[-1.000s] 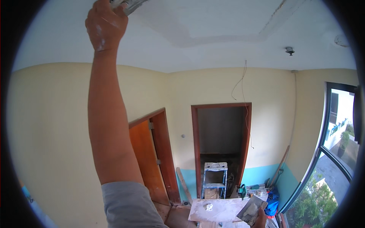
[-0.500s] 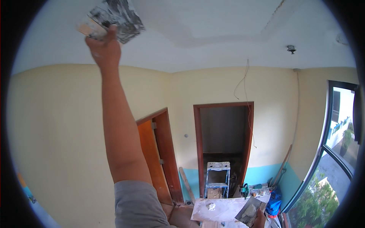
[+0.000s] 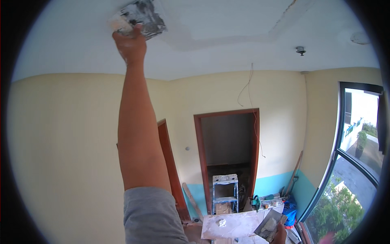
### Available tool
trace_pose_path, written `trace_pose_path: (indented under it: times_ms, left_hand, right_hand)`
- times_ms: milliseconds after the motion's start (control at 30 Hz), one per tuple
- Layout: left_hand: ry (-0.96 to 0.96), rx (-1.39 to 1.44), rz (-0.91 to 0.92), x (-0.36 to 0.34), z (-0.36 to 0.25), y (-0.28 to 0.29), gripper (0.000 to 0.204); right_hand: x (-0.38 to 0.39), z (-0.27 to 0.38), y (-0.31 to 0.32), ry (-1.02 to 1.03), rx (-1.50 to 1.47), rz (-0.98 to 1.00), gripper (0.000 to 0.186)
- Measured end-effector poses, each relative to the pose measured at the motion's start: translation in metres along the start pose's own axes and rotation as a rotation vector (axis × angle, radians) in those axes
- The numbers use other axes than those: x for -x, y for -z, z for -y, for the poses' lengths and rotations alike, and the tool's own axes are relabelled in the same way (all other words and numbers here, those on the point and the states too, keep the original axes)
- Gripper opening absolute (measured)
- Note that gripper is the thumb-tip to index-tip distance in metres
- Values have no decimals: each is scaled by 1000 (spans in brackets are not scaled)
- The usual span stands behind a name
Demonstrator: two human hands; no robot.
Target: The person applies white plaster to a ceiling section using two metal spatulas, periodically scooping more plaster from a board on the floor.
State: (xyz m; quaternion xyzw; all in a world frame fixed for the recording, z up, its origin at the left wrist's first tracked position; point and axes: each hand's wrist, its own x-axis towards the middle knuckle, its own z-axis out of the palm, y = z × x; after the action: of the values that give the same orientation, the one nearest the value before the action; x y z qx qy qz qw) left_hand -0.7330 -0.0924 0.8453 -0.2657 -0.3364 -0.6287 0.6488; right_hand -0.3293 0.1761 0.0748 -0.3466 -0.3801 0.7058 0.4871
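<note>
My left hand [image 3: 131, 44] is raised overhead at the end of a straight arm. Its fingers close round a wide plastering trowel [image 3: 152, 18], whose blade is smeared grey and white and lies at or very near the white ceiling [image 3: 227, 20]. Low on the right, my right hand [image 3: 279, 235] is partly cut off by the lower edge. It grips a second flat-bladed trowel [image 3: 262, 228] with a lump of pale plaster [image 3: 269, 224] on it. Beside that blade is a pale board [image 3: 209, 232] carrying a small white dab [image 3: 221, 223].
A paint-spattered stepladder [image 3: 224, 199] stands in front of a dark doorway [image 3: 227, 138]. Loose wires [image 3: 250, 81] hang from the ceiling near a sprinkler-like fitting [image 3: 300, 51]. To the right are a window [image 3: 345, 162], a blue bag [image 3: 289, 213] and a green power tool [image 3: 255, 201].
My left hand and its trowel have moved to the right along the ceiling. The view has turned slightly, so the room sits further left. My right hand still holds its trowel low.
</note>
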Motion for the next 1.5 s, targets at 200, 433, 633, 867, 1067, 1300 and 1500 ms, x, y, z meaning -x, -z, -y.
trace_pose_path:
  times_ms: [200,433,633,867,1067,1300,1500]
  left_hand:
    - [170,252,-248,8,39,24,58]
    - [-759,-315,-84,21,40,4,38]
    - [-751,-455,-41,-4,1,9,35]
    - [-885,-461,-254,-61,-51,68,34]
    - [-947,-545,-239,-119,-93,123,45]
    - [-272,-249,-287,-73,-110,154,71]
    - [-140,40,-146,-28,-31,112,70]
  right_hand:
    - [5,4,-4,30,-57,-56,27]
    - [-13,-7,16,11,36,80,27]
    - [3,15,-30,-125,-286,16,26]
    - [-16,-16,-3,-39,-69,104,38]
    - [66,67,-68,-166,-233,337,46]
    - [16,-9,-16,26,44,264,45]
    - [-5,-45,11,109,151,179,40]
